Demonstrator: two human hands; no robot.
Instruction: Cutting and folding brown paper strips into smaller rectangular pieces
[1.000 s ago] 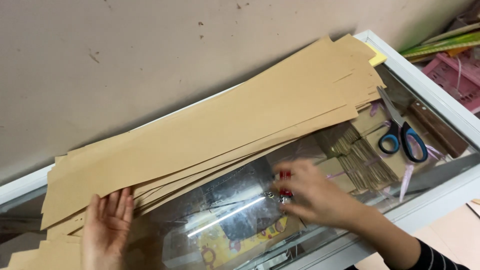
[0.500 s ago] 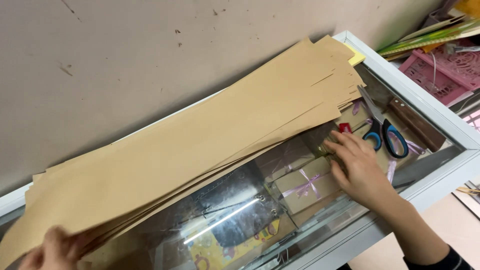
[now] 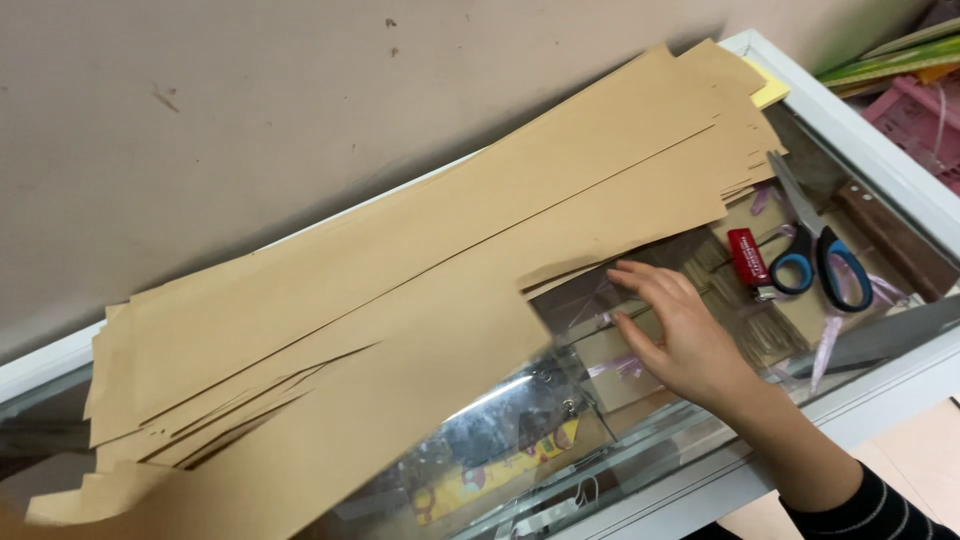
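A stack of long brown paper strips (image 3: 420, 290) lies slantwise across a glass counter top (image 3: 520, 420), from the lower left to the far right corner. My right hand (image 3: 680, 335) rests flat on the glass with its fingers spread and nothing in it. Its fingertips are just beside the lower right edge of the paper. A small red stapler (image 3: 748, 262) lies on the glass just right of the hand. Beside it are blue-handled scissors (image 3: 815, 265), blades pointing away. My left hand is out of sight.
The counter has a white frame (image 3: 880, 160) and stands against a beige wall (image 3: 250, 120). Small boxes and ribbons show under the glass. A pink basket (image 3: 925, 115) and coloured sheets sit beyond the right end. A yellow note (image 3: 770, 92) peeks from under the paper.
My right hand carried the red stapler to the right, left it by the scissors and drew back left, empty. My left hand has dropped out of view. The paper now covers more of the glass.
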